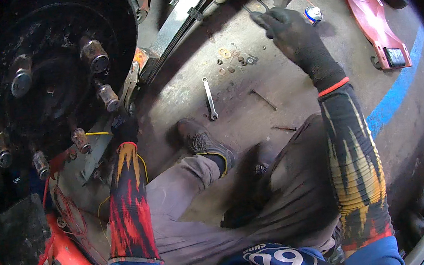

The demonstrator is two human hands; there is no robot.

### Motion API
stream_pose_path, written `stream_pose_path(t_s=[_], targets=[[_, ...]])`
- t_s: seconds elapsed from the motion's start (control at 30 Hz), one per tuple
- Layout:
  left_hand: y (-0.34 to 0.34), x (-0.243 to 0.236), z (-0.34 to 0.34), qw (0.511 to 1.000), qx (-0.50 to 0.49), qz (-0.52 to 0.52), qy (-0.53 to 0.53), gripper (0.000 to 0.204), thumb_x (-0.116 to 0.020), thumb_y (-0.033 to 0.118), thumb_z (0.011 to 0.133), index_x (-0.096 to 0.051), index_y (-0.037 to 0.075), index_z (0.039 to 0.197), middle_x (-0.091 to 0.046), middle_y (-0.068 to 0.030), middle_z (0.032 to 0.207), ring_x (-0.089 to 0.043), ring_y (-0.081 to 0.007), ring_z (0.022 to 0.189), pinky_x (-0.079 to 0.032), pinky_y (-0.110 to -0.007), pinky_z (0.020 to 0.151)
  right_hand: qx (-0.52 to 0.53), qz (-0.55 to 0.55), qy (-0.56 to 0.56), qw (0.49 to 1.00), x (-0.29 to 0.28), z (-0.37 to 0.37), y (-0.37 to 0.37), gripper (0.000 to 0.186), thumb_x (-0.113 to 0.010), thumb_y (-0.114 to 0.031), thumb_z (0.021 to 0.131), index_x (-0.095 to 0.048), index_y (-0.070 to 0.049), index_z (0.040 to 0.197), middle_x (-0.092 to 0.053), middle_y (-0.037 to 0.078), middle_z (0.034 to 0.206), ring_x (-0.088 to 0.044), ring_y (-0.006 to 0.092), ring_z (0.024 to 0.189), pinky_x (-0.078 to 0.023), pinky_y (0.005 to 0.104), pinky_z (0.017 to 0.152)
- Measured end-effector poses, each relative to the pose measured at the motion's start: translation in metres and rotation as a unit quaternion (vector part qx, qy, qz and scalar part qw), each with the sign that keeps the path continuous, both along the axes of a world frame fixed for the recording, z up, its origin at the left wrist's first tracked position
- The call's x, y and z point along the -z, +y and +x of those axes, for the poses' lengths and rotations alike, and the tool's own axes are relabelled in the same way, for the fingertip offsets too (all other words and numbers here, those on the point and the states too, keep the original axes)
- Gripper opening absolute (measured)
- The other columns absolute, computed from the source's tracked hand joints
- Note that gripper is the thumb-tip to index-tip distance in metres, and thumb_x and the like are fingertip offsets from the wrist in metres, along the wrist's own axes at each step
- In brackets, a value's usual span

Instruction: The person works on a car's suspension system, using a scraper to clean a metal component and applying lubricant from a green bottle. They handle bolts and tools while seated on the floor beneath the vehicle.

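Observation:
My left hand [125, 126], in a black glove, closes round the lower end of a pair of locking pliers [131, 84]. The pliers' upper end meets an orange metal bracket [146, 60] beside the big black wheel hub [55, 106]. Further off to the right, my right hand [287, 30], gloved too, is stretched forward with its fingers bent round a dark metal piece with thin curved prongs [264, 4]. Shadow hides most of that piece, so its kind is unclear. A spray can [313, 14] with a white top and red straw is just right of this hand.
On the floor lie a combination wrench [210, 98], several nuts and washers [235, 59], and two long bolts [264, 99], [285, 128]. A pink metal jack [374, 12] stands at the far right near a blue floor line [395, 96]. Red tubing [73, 255] is at lower left.

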State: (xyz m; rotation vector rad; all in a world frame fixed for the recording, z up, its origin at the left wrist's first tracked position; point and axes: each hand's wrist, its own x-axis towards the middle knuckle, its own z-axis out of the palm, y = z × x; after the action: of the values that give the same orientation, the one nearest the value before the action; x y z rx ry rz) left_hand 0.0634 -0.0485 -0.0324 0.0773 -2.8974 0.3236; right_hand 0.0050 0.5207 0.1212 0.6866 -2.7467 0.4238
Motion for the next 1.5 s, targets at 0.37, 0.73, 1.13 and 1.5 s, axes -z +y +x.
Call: stream_pose_path(t_s=[0.37,0.73,1.13,1.5], targets=[[-0.026,0.012,0.007,1.000,0.011,-0.006,-0.010,0.049,-0.061,0.032,0.094,-0.057,0.001,0.130,-0.065,-0.0266,0.122,-0.064,-0.0442,0.109,-0.048,-0.055,0.095,-0.099,-0.086,0.044,0.990,-0.001,-0.005,0.009,0.045,-0.060,-0.011,0.096,-0.058,-0.017,0.140,-0.064,0.015,0.092,-0.064,0.0324,0.082,-0.055,0.0427,0.074],[0.058,0.061,0.036,0.999,-0.024,-0.021,0.042,0.042,-0.053,0.037,0.103,-0.060,0.004,0.127,-0.067,-0.0229,0.110,-0.066,-0.0425,0.097,-0.052,-0.052,0.081,-0.026,-0.184,-0.131,0.974,-0.034,0.013,-0.001,0.034,-0.056,-0.017,0.101,-0.062,-0.015,0.135,-0.062,0.011,0.089,-0.062,0.0211,0.075,-0.055,0.0342,0.069],[0.030,-0.195,0.125,0.882,-0.082,0.411,-0.216,0.034,-0.056,0.038,0.102,-0.068,0.007,0.094,-0.057,-0.0042,0.072,-0.054,-0.0158,0.063,-0.042,-0.036,0.056,-0.082,-0.207,-0.307,0.925,-0.007,0.007,0.002,0.035,-0.053,-0.009,0.101,-0.062,-0.007,0.134,-0.064,0.011,0.100,-0.064,0.0164,0.070,-0.056,0.0322,0.064],[-0.059,-0.242,0.391,0.942,-0.158,0.233,-0.182,0.051,-0.052,0.046,0.103,-0.076,0.004,0.090,-0.069,-0.0119,0.076,-0.063,-0.0208,0.061,-0.048,-0.040,0.063,0.100,-0.247,-0.482,0.835,0.038,0.010,0.019,0.042,-0.061,-0.044,0.098,-0.063,-0.003,0.097,-0.060,0.009,0.068,-0.054,0.0194,0.051,-0.044,0.0347,0.048]])
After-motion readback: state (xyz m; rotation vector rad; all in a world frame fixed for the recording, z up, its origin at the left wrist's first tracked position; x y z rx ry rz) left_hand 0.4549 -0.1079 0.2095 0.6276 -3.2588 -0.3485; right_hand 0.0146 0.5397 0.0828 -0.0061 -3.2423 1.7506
